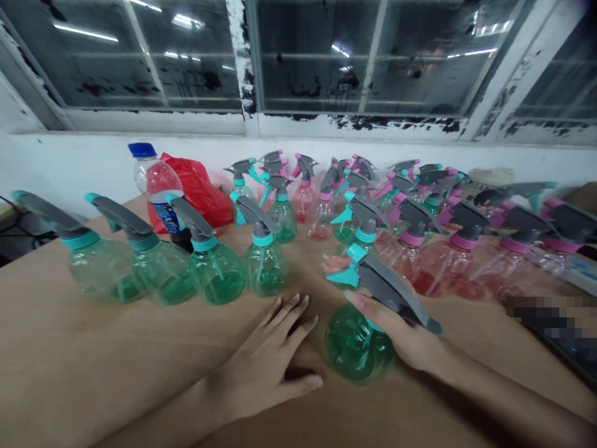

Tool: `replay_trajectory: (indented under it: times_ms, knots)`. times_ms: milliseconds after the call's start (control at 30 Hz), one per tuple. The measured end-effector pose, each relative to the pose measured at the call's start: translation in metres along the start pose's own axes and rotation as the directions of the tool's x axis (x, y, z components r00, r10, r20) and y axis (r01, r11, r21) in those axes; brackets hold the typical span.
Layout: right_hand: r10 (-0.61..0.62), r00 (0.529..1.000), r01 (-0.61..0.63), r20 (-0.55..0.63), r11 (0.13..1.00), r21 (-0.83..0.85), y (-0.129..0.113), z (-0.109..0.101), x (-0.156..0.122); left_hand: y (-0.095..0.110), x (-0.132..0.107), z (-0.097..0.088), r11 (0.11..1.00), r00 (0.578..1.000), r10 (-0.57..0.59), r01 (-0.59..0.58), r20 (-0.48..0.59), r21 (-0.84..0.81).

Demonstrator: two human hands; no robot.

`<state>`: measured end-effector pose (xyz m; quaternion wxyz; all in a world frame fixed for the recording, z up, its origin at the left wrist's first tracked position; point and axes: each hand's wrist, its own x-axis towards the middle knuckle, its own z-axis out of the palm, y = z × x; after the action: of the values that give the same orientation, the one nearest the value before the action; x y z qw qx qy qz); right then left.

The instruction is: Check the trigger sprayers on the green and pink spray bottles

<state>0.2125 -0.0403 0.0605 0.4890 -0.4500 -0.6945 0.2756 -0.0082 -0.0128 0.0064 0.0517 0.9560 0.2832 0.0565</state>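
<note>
My right hand (401, 330) is wrapped round the neck of a green spray bottle (357, 348) with a grey and turquoise trigger head. The bottle tilts a little, and whether its base touches the table cannot be made out. My left hand (275, 348) lies on the table with fingers stretched out, holding nothing, just left of that bottle. Beyond it stands a green spray bottle (267, 267), the right end of a row of several with some green liquid inside. Behind my right hand is a pink spray bottle (436, 267) among several more.
Many pink and green spray bottles crowd the back right of the wooden table (186, 348). At the back left stand a clear drink bottle (158, 180) with a blue cap and a red plastic bag (198, 186). A dark, partly blurred object (559, 336) lies at the right edge.
</note>
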Motion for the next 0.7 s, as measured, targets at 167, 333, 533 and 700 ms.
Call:
replay_trajectory:
  times_ms: [167,333,533,700]
  knots:
    - [-0.002,1.000,0.003,-0.019,1.000,0.012,-0.0010,-0.0005,-0.0009,-0.0001,-0.0005,0.0001,1.000,1.000,0.002,-0.002,-0.001,0.000]
    - [-0.020,1.000,0.020,-0.012,1.000,0.000,-0.0006,-0.0012,0.0001,-0.0003,-0.0008,-0.0003,1.000,1.000,0.011,-0.011,0.004,-0.001]
    - [0.005,1.000,-0.005,0.002,0.999,0.032,0.0021,-0.0011,-0.0011,0.0002,-0.0006,0.0002,1.000,1.000,0.012,-0.012,-0.003,0.004]
    - [-0.010,1.000,0.010,-0.012,1.000,0.020,0.0012,-0.0005,-0.0010,-0.0006,-0.0005,0.0015,1.000,1.000,0.013,-0.013,-0.003,0.003]
